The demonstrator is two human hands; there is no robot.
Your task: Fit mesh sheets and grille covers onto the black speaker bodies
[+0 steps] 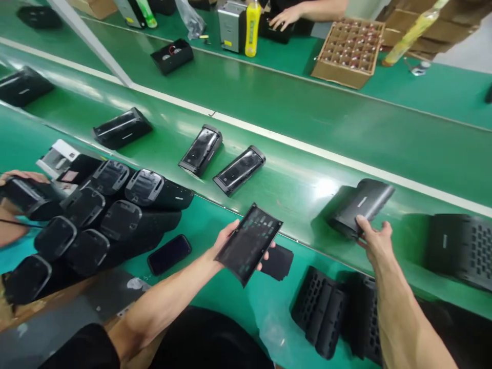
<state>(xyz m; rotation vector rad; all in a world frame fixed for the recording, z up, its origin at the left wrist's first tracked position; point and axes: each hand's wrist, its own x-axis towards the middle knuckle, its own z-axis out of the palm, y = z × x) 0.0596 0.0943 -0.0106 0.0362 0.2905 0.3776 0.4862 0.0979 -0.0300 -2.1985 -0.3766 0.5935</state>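
Note:
My left hand is closed around a black plastic cover panel, its hollow side with slots and corner holes facing up. The panel is tilted over the table's edge by the belt. At right, my right hand reaches over the green belt, its thumb against the lower edge of a black speaker-like housing. The fingers of that hand are spread apart, away from the housing. Beneath the left hand lie thin black sheets. Perforated black covers rest in a group between my forearms.
The green conveyor belt carries black housings and a perforated unit at right. Stacked housings and a phone are at left. Other people's hands show across the belt and at far left, near a divided carton.

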